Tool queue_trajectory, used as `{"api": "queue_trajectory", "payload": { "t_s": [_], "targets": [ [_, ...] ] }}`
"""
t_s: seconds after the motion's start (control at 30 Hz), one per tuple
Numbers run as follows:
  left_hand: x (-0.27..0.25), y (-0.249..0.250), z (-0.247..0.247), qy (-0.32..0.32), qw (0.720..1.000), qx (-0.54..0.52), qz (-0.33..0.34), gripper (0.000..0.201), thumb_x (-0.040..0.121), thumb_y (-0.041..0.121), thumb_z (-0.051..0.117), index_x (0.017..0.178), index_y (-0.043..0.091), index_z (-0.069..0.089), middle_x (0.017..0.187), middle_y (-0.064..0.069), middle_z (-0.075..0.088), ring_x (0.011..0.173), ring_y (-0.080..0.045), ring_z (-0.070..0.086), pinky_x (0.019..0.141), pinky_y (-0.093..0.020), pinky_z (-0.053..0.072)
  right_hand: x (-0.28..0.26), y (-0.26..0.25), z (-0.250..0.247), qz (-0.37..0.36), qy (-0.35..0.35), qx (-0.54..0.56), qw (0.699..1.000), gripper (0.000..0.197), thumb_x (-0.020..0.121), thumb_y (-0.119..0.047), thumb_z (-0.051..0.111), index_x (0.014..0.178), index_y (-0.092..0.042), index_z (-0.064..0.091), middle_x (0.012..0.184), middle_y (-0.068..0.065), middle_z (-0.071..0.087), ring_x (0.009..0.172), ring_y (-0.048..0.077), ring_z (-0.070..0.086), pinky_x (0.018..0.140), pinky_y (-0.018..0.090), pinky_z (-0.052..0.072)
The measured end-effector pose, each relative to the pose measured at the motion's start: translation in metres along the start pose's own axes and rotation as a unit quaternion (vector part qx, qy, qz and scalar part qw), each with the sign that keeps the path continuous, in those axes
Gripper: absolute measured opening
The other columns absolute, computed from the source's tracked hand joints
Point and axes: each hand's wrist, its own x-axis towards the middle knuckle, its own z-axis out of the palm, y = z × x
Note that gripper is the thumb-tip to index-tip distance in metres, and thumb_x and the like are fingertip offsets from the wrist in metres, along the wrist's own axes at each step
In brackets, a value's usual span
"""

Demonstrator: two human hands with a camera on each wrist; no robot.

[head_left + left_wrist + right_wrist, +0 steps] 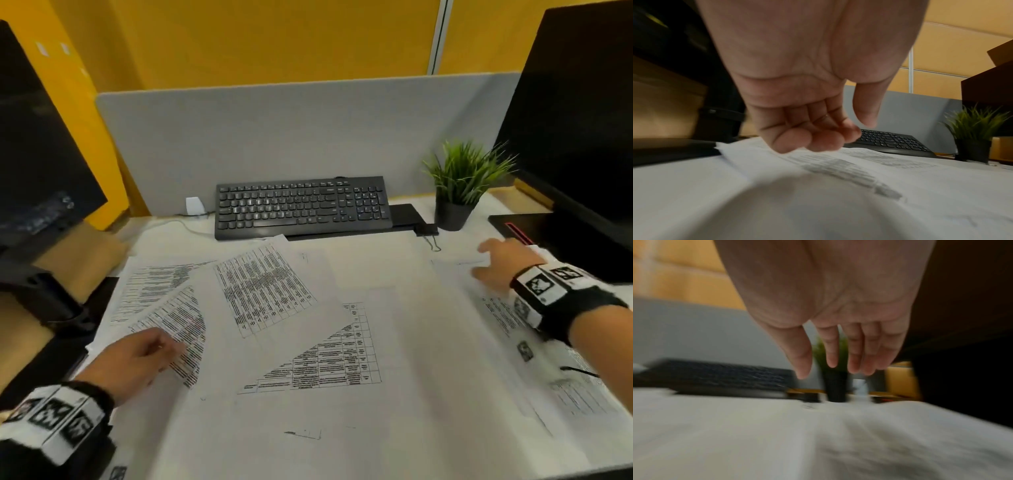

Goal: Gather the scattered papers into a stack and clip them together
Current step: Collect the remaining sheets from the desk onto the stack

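Papers [274, 301] lie scattered across the counter [376, 250]. Our left hand [137, 359] is loosely curled and our right hand [500, 260] spread, both empty; we should sweep inward, squaring edges before fetching the binder clip [427, 230].

The desk [164, 226] has a light top and is almost covered by scattered papers [274, 308], which overlap each other at different angles; some show printed tables, others are blank. At the back a black keyboard [303, 205] lies on the desk, and 1 sheet corner touches its front edge. To the right of it stands a small plant in a black pot [454, 214]. A black binder clip [428, 231] lies just beside this pot. A monitor base [548, 240] stands at the far right.
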Motion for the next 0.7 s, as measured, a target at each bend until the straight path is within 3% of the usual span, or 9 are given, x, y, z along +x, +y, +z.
{"api": "queue_trajectory", "payload": {
  "t_s": [0.07,0.13,0.27,0.3,0.4,0.5,0.57,0.63,0.7],
  "targets": [
    [0.014,0.021,0.011,-0.011,0.999,0.035,0.002,0.024,0.082,0.04,0.066,0.075,0.017,0.064,0.07,-0.001,0.065,0.067,-0.022,0.06,0.072,-0.035,0.047,-0.011,-0.071,0.006,-0.105,-0.045,0.05,0.992,0.052,0.088,-0.035,0.06,0.134,-0.017,0.046,0.136,0.012,0.05,0.123,0.029,0.049,0.101,0.036,0.04],
    [0.025,0.037,0.024,-0.019,0.995,0.092,-0.015,0.019,0.084,0.039,0.066,0.086,0.021,0.063,0.085,0.001,0.065,0.086,-0.021,0.06,0.082,-0.031,0.048,-0.023,-0.135,0.019,-0.159,-0.091,0.086,0.979,0.05,0.087,-0.038,0.06,0.131,-0.015,0.05,0.135,0.008,0.053,0.122,0.027,0.05,0.099,0.034,0.041],
    [0.031,0.045,0.038,-0.055,0.972,0.225,-0.032,0.041,0.076,0.038,0.072,0.111,0.024,0.056,0.102,0.002,0.054,0.097,-0.018,0.055,0.088,-0.027,0.048,-0.047,-0.212,0.046,-0.217,-0.135,0.096,0.962,0.06,0.081,-0.048,0.066,0.125,-0.01,0.053,0.127,0.008,0.058,0.114,0.029,0.056,0.082,0.031,0.041],
    [0.03,0.044,0.038,-0.061,0.968,0.242,-0.034,0.045,0.074,0.039,0.074,0.113,0.027,0.054,0.105,0.003,0.052,0.099,-0.017,0.054,0.088,-0.027,0.047,-0.051,-0.22,0.054,-0.213,-0.128,0.085,0.965,0.062,0.078,-0.047,0.07,0.125,-0.011,0.053,0.126,0.009,0.057,0.114,0.03,0.055,0.082,0.033,0.042],
    [0.026,0.042,0.037,-0.063,0.969,0.238,-0.034,0.053,0.07,0.04,0.077,0.115,0.032,0.05,0.112,0.004,0.051,0.098,-0.014,0.05,0.084,-0.024,0.043,-0.053,-0.234,0.069,-0.173,-0.12,0.058,0.976,0.07,0.068,-0.036,0.078,0.127,-0.015,0.048,0.132,0.011,0.044,0.123,0.035,0.046,0.096,0.044,0.044],
    [0.028,0.042,0.033,-0.077,0.973,0.214,-0.044,0.064,0.07,0.04,0.078,0.125,0.029,0.047,0.116,0.003,0.054,0.104,-0.016,0.054,0.087,-0.026,0.045,-0.047,-0.239,0.064,-0.149,-0.15,0.079,0.974,0.058,0.063,-0.027,0.083,0.108,-0.009,0.052,0.119,0.015,0.051,0.111,0.034,0.056,0.091,0.048,0.051],
    [0.031,0.043,0.029,-0.079,0.975,0.2,-0.054,0.069,0.069,0.038,0.08,0.128,0.028,0.045,0.11,0.005,0.056,0.1,-0.016,0.055,0.086,-0.027,0.047,-0.043,-0.237,0.061,-0.157,-0.158,0.081,0.971,0.035,0.069,-0.026,0.081,0.082,-0.008,0.054,0.095,0.012,0.058,0.095,0.029,0.061,0.087,0.041,0.054],
    [0.034,0.042,0.027,-0.077,0.975,0.196,-0.065,0.075,0.067,0.035,0.082,0.131,0.026,0.044,0.113,0.003,0.058,0.104,-0.018,0.057,0.089,-0.03,0.049,-0.041,-0.236,0.064,-0.166,-0.162,0.071,0.97,0.031,0.074,-0.032,0.078,0.073,-0.008,0.059,0.074,0.006,0.056,0.08,0.025,0.059,0.08,0.032,0.053],
    [0.035,0.041,0.027,-0.078,0.973,0.201,-0.079,0.082,0.064,0.036,0.084,0.134,0.022,0.042,0.125,-0.001,0.056,0.113,-0.021,0.055,0.096,-0.033,0.047,-0.038,-0.239,0.069,-0.151,-0.162,0.078,0.972,0.031,0.073,-0.032,0.076,0.067,-0.007,0.057,0.079,0.008,0.061,0.081,0.025,0.058,0.081,0.031,0.051]
  ]
}}
